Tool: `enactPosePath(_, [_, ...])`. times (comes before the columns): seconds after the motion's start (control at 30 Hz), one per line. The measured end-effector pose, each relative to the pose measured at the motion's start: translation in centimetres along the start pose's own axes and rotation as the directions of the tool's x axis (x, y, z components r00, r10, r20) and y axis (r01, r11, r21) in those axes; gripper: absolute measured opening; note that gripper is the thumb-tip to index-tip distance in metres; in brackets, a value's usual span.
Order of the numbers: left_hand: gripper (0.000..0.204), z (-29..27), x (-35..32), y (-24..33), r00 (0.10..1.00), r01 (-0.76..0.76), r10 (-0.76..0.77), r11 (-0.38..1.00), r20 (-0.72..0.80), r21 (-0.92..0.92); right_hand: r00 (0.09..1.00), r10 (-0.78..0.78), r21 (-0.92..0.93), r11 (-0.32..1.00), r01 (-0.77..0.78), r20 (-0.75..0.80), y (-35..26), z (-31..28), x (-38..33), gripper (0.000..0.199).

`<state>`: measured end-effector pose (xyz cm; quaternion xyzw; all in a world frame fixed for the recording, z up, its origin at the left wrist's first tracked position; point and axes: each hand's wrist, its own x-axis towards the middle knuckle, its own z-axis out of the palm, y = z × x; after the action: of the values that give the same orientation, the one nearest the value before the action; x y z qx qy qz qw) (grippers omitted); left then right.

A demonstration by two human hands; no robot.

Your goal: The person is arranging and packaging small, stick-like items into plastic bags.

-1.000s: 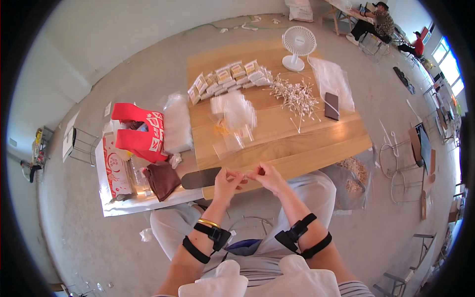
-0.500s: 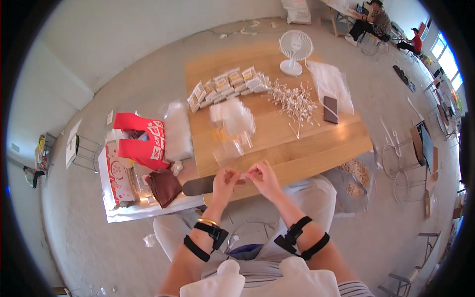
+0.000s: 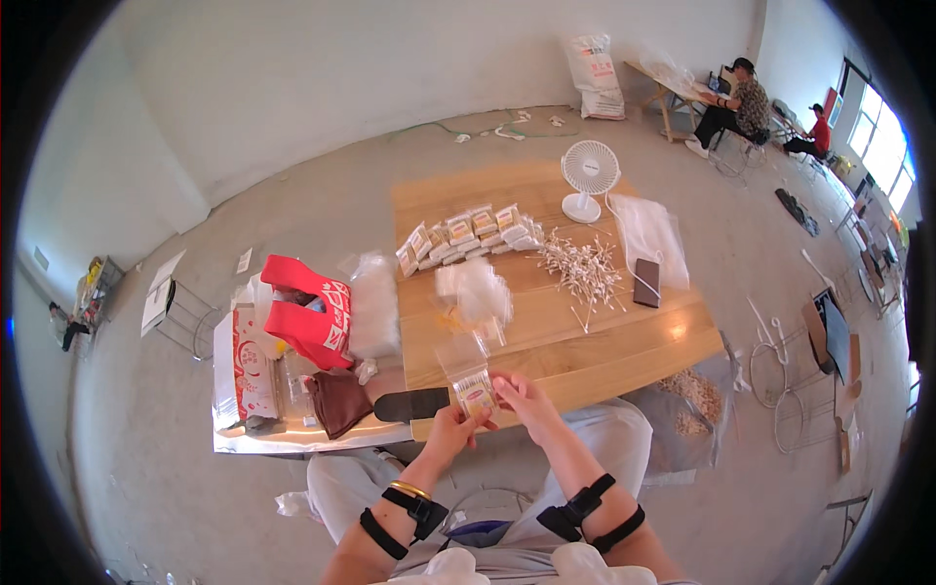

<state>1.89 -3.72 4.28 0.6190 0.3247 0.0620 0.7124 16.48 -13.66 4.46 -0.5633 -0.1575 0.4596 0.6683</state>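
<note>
Over the near edge of the wooden table (image 3: 546, 351), a small clear plastic bag (image 3: 475, 388) with a yellow-and-white printed label is held between my hands. My left hand (image 3: 452, 433) grips its lower end, fingers closed. At the bag's right side, my right hand (image 3: 526, 402) pinches the edge between thumb and fingers. Just beyond lies a stack of clear plastic bags (image 3: 474, 292). Farther back are several filled packets (image 3: 470, 234) in rows, with a loose pile of cotton swabs (image 3: 581, 271) to their right.
A white fan (image 3: 589, 175), a dark phone (image 3: 646, 283) and a white plastic bag (image 3: 651, 234) stand at the table's right. Left are a red carrier bag (image 3: 310, 322), a brown pouch (image 3: 341, 402) and a dark flat strip (image 3: 409, 405). Other people sit at the far right.
The view has tilted up, so the table sits lower. My hands have turned the small bag upright, and its label now shows; before, my fingertips were close together at a small pale thing.
</note>
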Motion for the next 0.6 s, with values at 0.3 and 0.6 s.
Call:
enactPosePath(0.3, [0.049,-1.8,3.2,-0.3,0.993,0.099,-0.097,0.995,0.072,-0.025,0.996,0.038,-0.178,0.984,-0.023,0.080,3.5,-2.5,1.5,0.030])
enactPosePath(0.6, [0.025,-6.0,6.4,-5.5,0.961,-0.075,0.096,0.993,-0.258,0.090,0.984,-0.120,-0.114,0.988,0.104,-0.136,-2.5,-4.6,12.3,0.024])
